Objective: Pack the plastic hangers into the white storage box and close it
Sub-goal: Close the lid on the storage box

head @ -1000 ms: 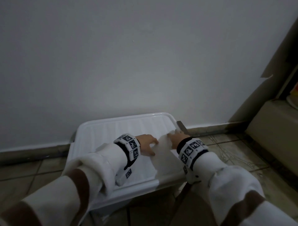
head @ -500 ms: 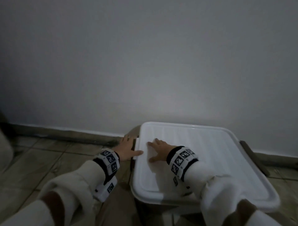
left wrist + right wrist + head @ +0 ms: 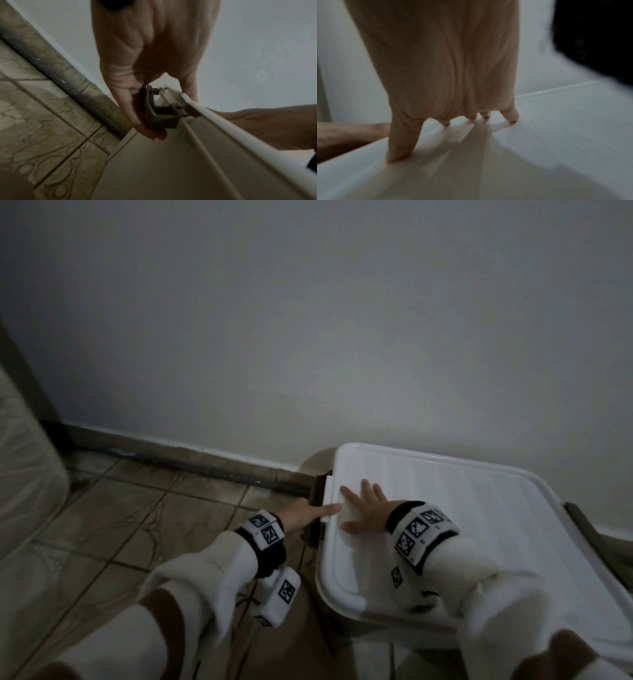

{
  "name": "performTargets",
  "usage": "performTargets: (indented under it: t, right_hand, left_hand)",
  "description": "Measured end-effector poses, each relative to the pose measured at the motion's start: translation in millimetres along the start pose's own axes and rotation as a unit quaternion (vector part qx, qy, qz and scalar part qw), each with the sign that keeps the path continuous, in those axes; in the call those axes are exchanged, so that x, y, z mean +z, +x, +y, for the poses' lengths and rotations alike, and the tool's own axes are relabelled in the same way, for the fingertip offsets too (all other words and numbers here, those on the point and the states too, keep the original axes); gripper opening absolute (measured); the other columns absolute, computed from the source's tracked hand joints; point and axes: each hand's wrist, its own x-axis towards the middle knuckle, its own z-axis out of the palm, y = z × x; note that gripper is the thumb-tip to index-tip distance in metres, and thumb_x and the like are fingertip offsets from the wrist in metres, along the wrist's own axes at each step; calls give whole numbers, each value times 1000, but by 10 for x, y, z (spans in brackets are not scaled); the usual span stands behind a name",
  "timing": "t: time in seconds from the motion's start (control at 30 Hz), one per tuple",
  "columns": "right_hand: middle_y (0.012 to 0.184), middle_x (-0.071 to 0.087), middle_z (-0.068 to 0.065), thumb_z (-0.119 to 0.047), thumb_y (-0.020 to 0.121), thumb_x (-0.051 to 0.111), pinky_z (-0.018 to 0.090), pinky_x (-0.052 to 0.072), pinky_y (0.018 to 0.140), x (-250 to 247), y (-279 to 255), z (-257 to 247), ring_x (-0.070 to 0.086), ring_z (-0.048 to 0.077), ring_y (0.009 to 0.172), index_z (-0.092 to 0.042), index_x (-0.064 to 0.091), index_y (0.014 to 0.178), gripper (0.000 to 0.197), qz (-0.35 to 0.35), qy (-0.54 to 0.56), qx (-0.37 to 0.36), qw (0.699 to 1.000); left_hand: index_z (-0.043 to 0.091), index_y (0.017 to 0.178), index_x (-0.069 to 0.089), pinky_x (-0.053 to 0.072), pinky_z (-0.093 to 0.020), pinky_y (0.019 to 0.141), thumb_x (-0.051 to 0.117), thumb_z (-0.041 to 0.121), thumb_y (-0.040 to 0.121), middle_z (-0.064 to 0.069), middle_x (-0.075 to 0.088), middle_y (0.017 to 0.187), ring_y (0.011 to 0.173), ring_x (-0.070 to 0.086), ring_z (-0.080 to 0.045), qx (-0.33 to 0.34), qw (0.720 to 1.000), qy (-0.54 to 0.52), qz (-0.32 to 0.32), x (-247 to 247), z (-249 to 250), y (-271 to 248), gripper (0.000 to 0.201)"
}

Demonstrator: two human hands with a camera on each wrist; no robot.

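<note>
White plastic catches what little light there is: the lid [image 3: 445, 508] sits flat on the white storage box [image 3: 171, 169], which stands on the tiled floor [image 3: 137, 525] close against the pale wall [image 3: 308, 320], its far edge near the dark skirting [image 3: 205, 460]. The hangers cannot be seen with the lid down.

The right hand [image 3: 364, 510] lies palm down on the lid near its left edge, fingers [image 3: 510, 116] spread and straight, the thumb pressed on the raised rim; it holds nothing.

The left hand [image 3: 301, 515] is at the box's left side. In the left wrist view its fingers [image 3: 130, 108] curl round the outside of the grey latch [image 3: 159, 116] hinged just under the lid's rim, and the thumb rests on top of the lid's edge, so the hand pinches the latch against the lid. Whether the latch is fully snapped home I cannot tell.

Both wrists wear bands with black-and-white markers over white sleeves [image 3: 205, 577]. At the far left of the room stands something bulky wrapped in clear plastic [image 3: 24, 457].
</note>
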Motion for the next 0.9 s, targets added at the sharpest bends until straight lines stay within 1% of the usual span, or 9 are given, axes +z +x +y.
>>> performTargets:
  t: [0.07,0.17,0.2,0.27,0.37,0.47,0.57,0.7,0.9]
  right_hand:
    - [154,-25,9,-52,92,44,52,5,115,-4,-6,-1,-19,31,142,-32,-13,147,82,-3,4,1,1000]
    - [154,-25,9,-53,92,44,52,5,115,1,-21,0,-18,30,143,-32,-13,147,82,-2,5,1,1000]
    - [154,-24,9,-53,92,44,51,5,115,1,-27,2,-18,30,143,-32,-13,147,82,-1,4,2,1000]
    - [154,-24,9,-54,92,43,51,4,115,-1,-34,3,-18,30,143,-32,-13,147,82,-3,2,2,1000]
    - [154,-24,9,-56,91,42,51,3,115,5,-38,-3,-17,30,143,-32,-13,147,81,-1,-1,5,1000]
    - [154,-23,9,-57,91,42,51,3,115,8,-37,-5,-17,30,143,-33,-12,147,81,4,0,7,1000]
    - [155,-21,9,-57,91,42,50,3,115,12,-42,-7,-16,30,143,-33,-11,147,81,7,0,8,1000]
    - [155,-20,9,-57,91,42,49,3,115,13,-63,-12,-15,30,144,-33,-11,147,81,12,-2,10,1000]
    - [156,-17,10,-55,90,44,48,5,115,-59,6,-25,-12,31,144,-32,-8,148,81,25,11,12,1000]
  left_hand:
    - [6,140,36,46,-45,98,70,79,46,-12,47,140,122,51,-30,7,1000,6,25,-29,87,-85,124]
    - [0,134,36,47,-35,91,72,52,73,-11,49,136,119,51,-29,40,996,50,62,-15,269,-268,87]
    - [1,133,37,46,-34,91,70,43,79,-11,50,134,118,51,-28,56,994,66,73,10,302,-269,76]
    - [1,133,36,45,-33,91,66,31,85,-14,51,132,117,52,-28,77,987,107,93,85,358,-290,64]
    - [-3,134,30,46,-33,86,62,23,87,-18,51,130,115,53,-31,85,975,164,121,217,414,-329,62]
    - [-3,135,27,44,-30,80,59,22,89,-17,52,128,114,54,-30,76,970,193,128,272,459,-346,61]
    - [-3,135,28,44,-31,83,58,22,90,-18,52,128,114,54,-30,70,965,216,132,293,506,-365,59]
    - [-3,132,29,40,-29,76,55,21,91,-18,53,127,114,55,-31,66,956,247,142,326,523,-359,54]
    - [-4,134,28,43,-35,89,49,20,94,-21,51,129,115,53,-33,73,954,263,123,232,565,-257,52]
